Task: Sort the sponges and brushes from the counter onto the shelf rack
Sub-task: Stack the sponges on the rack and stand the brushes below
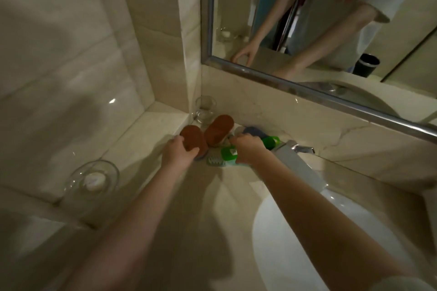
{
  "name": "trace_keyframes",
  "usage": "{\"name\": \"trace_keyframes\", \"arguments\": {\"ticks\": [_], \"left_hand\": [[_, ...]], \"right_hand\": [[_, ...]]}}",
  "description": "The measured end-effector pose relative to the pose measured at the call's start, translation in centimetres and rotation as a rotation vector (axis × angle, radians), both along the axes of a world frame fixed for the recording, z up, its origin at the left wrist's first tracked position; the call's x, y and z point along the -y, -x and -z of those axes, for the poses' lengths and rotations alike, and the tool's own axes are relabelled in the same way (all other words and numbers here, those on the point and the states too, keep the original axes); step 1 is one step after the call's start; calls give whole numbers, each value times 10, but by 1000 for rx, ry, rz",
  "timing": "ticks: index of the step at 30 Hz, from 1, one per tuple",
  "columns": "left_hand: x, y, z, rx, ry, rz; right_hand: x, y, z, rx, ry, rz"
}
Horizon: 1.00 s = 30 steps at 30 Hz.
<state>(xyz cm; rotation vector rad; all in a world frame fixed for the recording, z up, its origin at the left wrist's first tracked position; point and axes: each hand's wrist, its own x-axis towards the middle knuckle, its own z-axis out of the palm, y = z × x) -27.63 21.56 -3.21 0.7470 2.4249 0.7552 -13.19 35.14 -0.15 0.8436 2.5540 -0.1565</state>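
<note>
Two brown wooden-backed brushes lie in the counter's far corner. My left hand (179,151) is closed around the nearer brown brush (193,139). The second brown brush (219,129) rests just right of it, untouched. My right hand (248,149) grips a green-handled brush (227,154) whose pale bristle head sticks out towards me. A blue sponge (253,131) and another green piece (272,142) lie behind my right hand, partly hidden. No shelf rack is in view.
A clear glass (205,109) stands in the corner behind the brushes. A glass bowl with a white object (94,178) sits on the left ledge. The chrome faucet (295,156) and white sink basin (319,238) are at right. A mirror (331,30) hangs above.
</note>
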Motion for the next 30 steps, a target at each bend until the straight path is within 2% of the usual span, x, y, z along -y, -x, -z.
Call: {"name": "trace_keyframes", "arguments": {"ticks": [5,10,19,23,26,30], "left_hand": [[-20,-3,6,-44,53,22],[-39,-8,12,-41,123,-35],[-64,-15,19,4,175,-176],[-59,-14,18,54,175,-222],[-49,-16,10,39,116,-255],[-34,-22,-7,59,-50,-299]], "right_hand": [[-5,4,16,61,-46,-51],[-14,5,17,9,-72,-57],[-25,1,-14,-481,-13,69],[-18,0,-21,-602,-4,78],[-7,0,-31,-713,32,94],[10,-1,-57,-971,218,180]]}}
